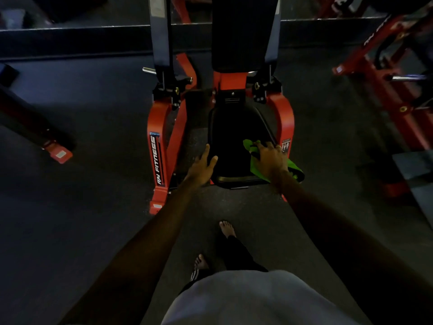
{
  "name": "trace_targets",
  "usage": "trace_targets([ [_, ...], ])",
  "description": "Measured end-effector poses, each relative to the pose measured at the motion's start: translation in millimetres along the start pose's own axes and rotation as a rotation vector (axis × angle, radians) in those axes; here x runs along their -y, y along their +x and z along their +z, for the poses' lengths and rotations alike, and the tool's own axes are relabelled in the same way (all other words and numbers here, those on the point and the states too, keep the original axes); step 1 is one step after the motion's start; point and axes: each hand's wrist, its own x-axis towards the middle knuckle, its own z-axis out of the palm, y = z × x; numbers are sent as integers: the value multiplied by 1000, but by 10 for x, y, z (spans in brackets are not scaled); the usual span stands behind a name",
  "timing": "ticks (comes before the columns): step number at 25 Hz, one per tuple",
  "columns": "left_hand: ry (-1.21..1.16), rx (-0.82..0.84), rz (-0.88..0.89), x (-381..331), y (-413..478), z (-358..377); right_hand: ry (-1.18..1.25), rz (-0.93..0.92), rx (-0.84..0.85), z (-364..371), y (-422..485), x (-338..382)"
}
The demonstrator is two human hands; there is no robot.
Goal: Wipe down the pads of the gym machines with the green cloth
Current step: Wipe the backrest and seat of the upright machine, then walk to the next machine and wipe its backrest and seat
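"Where was the green cloth (255,168)?"

"On the right side of the black seat pad (232,141), towards its front corner, with one end hanging past the pad's right edge. The right hand (270,160) lay on top of it, palm down. Its fingers were stretched forward and a little spread, pressing the cloth onto the pad rather than pinching it."

"And the other hand?"

"The left hand (202,166) was at the pad's left edge, fingers straight and spread, thumb against the rim. It held nothing."

"What sort of machine?"

"A red frame (159,123) with a label ending in FITNESS down its left leg. A tall black back pad (243,34) rose behind the seat. The room was dim. The person stood right in front of it on the dark floor (70,207), both feet bare, one foot (226,228) ahead of the other. Another red machine (384,73) stood well off to the right."
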Motion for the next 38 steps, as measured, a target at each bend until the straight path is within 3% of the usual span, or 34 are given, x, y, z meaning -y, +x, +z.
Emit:
trace_targets([
  [4, -43, -115, -25, 74, -230, -553, 145, -35, -48, -189, 67, 234],
  [9, 134, -204, -95, 424, -639, -1460, 226, -180, 12, -471, 438, 951],
  [18, 89, -679, -312, 858, -2018, -2850, 295, -517, 117, -943, 742, 2580],
  [28, 78, -970, -549, 1478, -4021, -3589, 464, -857, 166, -1241, -47, 4832],
  [38, 137, -1176, -689, 2192, -6089, -4388, 403, -1254, 122, -1328, -1698, 6974],
])
